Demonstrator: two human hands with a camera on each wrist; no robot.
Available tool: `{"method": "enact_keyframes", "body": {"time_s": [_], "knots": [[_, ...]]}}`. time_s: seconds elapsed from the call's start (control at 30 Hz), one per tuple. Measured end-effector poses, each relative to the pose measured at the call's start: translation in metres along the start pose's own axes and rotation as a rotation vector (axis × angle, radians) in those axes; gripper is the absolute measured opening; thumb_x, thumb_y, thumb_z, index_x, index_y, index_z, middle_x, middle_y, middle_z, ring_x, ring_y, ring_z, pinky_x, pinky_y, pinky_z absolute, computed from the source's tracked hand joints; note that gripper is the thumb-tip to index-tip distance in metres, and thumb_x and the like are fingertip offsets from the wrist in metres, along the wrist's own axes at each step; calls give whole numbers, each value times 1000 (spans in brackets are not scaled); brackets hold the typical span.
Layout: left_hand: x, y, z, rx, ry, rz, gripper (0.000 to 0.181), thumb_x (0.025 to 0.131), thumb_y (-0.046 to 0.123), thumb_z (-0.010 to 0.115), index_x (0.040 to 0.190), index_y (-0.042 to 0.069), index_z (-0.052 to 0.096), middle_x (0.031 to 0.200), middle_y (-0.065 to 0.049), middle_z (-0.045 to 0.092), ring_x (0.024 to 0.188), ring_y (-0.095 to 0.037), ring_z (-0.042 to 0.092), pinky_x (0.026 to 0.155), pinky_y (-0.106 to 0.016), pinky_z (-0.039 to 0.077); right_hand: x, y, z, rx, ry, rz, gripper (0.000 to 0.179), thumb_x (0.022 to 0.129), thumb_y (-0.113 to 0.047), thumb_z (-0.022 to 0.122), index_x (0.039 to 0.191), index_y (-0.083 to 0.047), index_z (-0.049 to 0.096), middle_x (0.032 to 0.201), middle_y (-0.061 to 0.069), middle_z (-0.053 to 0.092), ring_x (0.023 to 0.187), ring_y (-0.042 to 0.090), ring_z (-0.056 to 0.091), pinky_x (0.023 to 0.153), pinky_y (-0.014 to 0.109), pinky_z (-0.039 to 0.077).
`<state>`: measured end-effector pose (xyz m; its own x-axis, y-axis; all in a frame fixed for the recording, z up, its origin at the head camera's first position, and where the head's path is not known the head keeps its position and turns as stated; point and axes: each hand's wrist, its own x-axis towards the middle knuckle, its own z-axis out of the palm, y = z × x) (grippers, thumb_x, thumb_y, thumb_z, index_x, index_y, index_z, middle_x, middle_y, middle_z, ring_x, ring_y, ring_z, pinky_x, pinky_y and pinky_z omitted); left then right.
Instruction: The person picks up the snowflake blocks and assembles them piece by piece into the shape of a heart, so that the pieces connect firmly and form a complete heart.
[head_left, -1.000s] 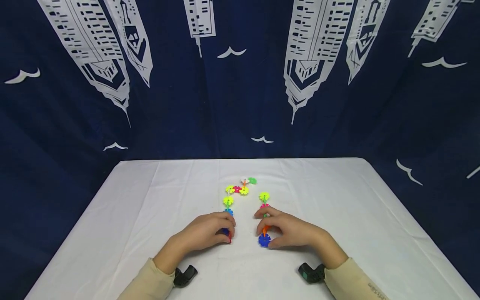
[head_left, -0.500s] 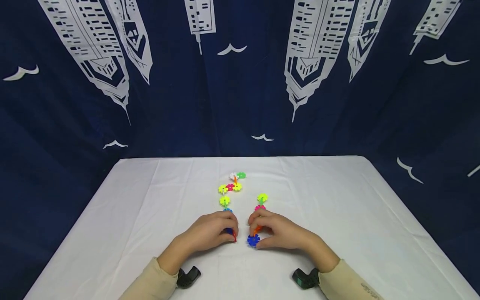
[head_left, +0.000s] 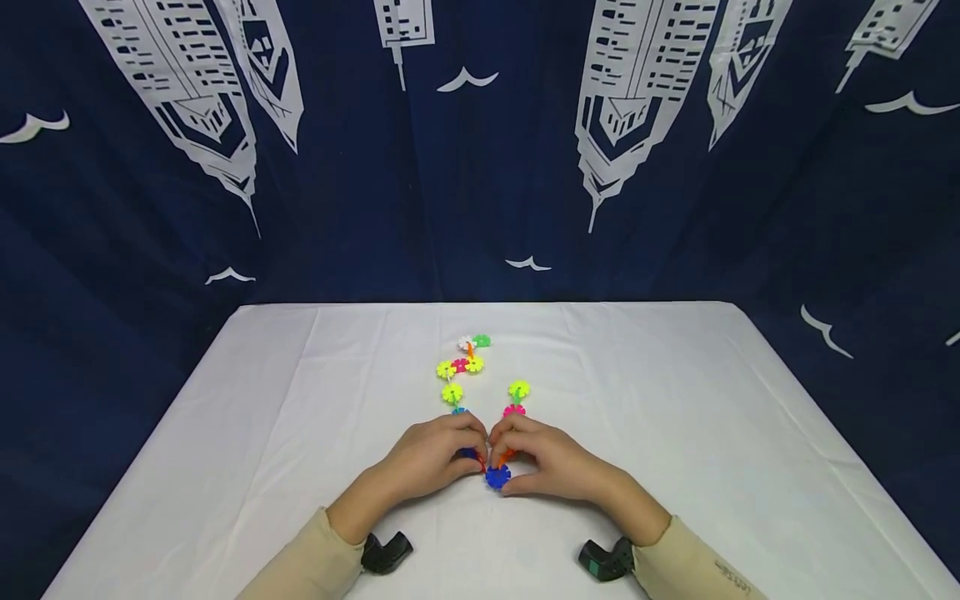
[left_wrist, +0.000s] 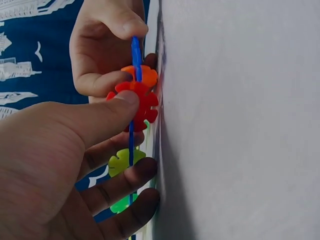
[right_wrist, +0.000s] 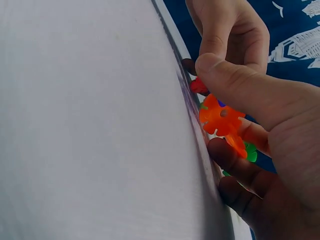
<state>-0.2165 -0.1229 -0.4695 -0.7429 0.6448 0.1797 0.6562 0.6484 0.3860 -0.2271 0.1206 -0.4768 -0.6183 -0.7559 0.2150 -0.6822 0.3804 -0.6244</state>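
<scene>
Two chains of flower-shaped interlocking plastic discs lead from my hands toward the far side. My left hand (head_left: 435,450) pinches a red disc (left_wrist: 146,107) at the near end of the left chain, thumb flat on its face. Opposite it, my right hand (head_left: 551,458) grips the right chain's near end, where a dark blue disc (head_left: 497,477) joins an orange disc (right_wrist: 217,117). In the left wrist view the blue disc stands edge-on against the red one. The fingertips of both hands nearly meet, and my fingers hide the chains' middle parts.
The left chain runs on through a yellow disc (head_left: 452,392) and a pink disc (head_left: 460,366) to a green disc (head_left: 482,341). A yellow disc (head_left: 519,389) ends the right chain. White cloth covers the table (head_left: 300,433); a navy printed curtain (head_left: 480,183) hangs behind.
Both hands have come together at the middle, the right moving left and the left moving right, each bringing its chain end. The left chain's far part has swung left.
</scene>
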Motion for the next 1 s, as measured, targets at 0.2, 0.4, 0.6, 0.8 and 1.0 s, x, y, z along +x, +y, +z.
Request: {"method": "enact_keyframes", "body": {"time_s": [0.2,0.4,0.6,0.8,1.0], "knots": [[1,1,1,-8,10,-19,4,91,32,73,93,29,72,117,14,65,109,-5,63,83,-28,55,1,0,2,-8,26,-6,25,80,-33,84,99,-28,68,122,-11,59,111,5,57,98,27,50],[2,0,2,-44,25,-38,4,91,32,73,91,28,71,114,15,66,109,-5,64,85,-28,55,0,3,5,-10,73,-38,25,80,-32,84,98,-26,68,120,-8,61,106,5,59,92,24,52],[2,-1,2,-63,47,-49,3,90,30,74,89,29,71,112,16,67,108,-5,65,84,-28,55,0,6,8,-17,112,-32,25,79,-34,84,96,-28,68,119,-10,60,105,4,60,90,22,53],[1,-2,4,-73,59,-56,6,91,33,72,90,27,72,110,16,67,107,-5,65,85,-29,55,0,6,9,-15,119,-26,25,79,-33,84,96,-29,68,119,-10,60,105,4,60,89,22,54],[2,-2,6,-85,75,-73,5,91,33,72,90,28,72,108,18,66,105,-3,64,84,-27,55,0,6,9,36,123,-35,24,80,-30,84,97,-27,68,118,-10,61,103,4,60,89,22,55]]}}
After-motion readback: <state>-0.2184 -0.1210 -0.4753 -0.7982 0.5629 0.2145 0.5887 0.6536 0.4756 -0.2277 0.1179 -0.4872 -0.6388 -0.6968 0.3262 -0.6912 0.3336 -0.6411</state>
